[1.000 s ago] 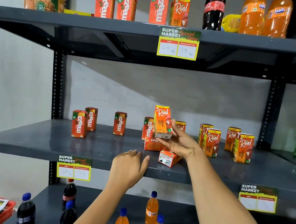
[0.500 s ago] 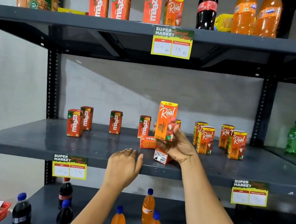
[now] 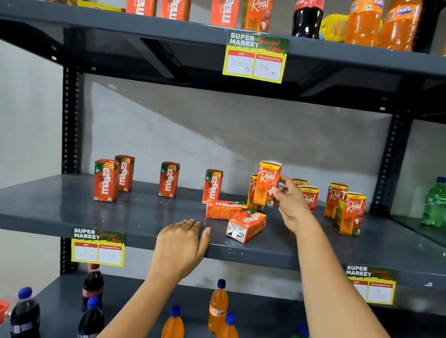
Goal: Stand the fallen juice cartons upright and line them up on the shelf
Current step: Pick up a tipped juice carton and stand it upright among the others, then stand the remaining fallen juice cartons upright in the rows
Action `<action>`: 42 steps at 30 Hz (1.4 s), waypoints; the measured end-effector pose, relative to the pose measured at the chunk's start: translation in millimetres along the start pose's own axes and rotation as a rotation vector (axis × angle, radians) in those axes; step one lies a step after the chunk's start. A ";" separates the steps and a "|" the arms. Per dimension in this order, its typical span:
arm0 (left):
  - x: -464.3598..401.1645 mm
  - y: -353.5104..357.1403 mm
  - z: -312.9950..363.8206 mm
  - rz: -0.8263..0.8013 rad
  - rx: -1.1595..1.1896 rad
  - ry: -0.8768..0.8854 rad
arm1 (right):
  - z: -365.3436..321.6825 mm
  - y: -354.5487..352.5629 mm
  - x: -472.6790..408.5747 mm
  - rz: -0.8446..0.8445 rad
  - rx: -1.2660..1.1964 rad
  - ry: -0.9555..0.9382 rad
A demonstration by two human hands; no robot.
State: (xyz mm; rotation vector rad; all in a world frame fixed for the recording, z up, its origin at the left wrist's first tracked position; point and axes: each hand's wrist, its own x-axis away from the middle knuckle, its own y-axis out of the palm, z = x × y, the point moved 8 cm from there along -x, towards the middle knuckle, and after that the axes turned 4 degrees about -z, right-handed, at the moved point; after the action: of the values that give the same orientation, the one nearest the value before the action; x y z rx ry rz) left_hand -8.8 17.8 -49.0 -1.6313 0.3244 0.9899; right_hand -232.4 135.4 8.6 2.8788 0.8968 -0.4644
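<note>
Right hand (image 3: 292,206) grips upright Real carton (image 3: 267,183) (left hand (image 3: 182,242) on shelf (image 3: 63,210)).

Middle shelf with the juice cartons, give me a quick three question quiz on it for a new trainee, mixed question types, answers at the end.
1. True or false: the right hand holds a Real carton upright, above the middle shelf.
2. How many Maaza cartons lie on their sides on that shelf?
A. none
B. two
C. four
3. Fill in: the left hand rests on the shelf's front ____.

Key
1. True.
2. B: the back fallen carton and the front fallen carton, which lie close together.
3. Edge; it grips nothing.
</note>
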 end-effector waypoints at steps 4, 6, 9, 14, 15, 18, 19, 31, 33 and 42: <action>0.8 0.1 0.0 -0.008 0.004 -0.002 | 31.0 -8.7 -12.5 0.027 0.127 0.076; 0.8 -0.1 0.2 -0.004 0.006 -0.002 | 43.0 -6.4 -14.2 0.008 0.128 0.120; 0.4 -1.7 0.5 0.013 0.013 -0.002 | 48.4 -3.1 -14.8 0.004 0.112 0.150; 1.1 -1.8 -0.4 0.035 0.016 0.003 | 32.6 -7.8 4.0 0.035 0.482 0.166; 1.1 -1.7 -0.3 0.039 0.014 0.004 | 28.7 -9.9 12.6 0.061 0.588 0.177; 0.6 -0.3 -0.9 0.038 0.015 -0.002 | 33.9 2.9 40.3 -0.056 0.630 0.343; 0.9 -0.1 -1.1 0.041 0.017 -0.002 | 36.0 12.5 47.0 -0.153 0.615 0.390; 0.2 2.1 -2.7 -0.017 0.021 -0.016 | 26.4 50.9 39.3 -0.231 0.326 0.320; 0.5 1.9 -2.7 -0.026 0.029 -0.016 | 31.0 52.4 39.4 -0.207 0.166 0.364; 1.6 3.8 -2.4 -0.080 0.037 -0.018 | 45.7 48.9 43.4 -0.180 -0.259 0.453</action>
State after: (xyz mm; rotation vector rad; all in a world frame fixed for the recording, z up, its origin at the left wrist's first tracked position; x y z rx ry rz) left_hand -9.3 15.0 -52.7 -1.5890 0.2616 0.9329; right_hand -182.7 110.6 -48.6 2.7115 1.1808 0.2928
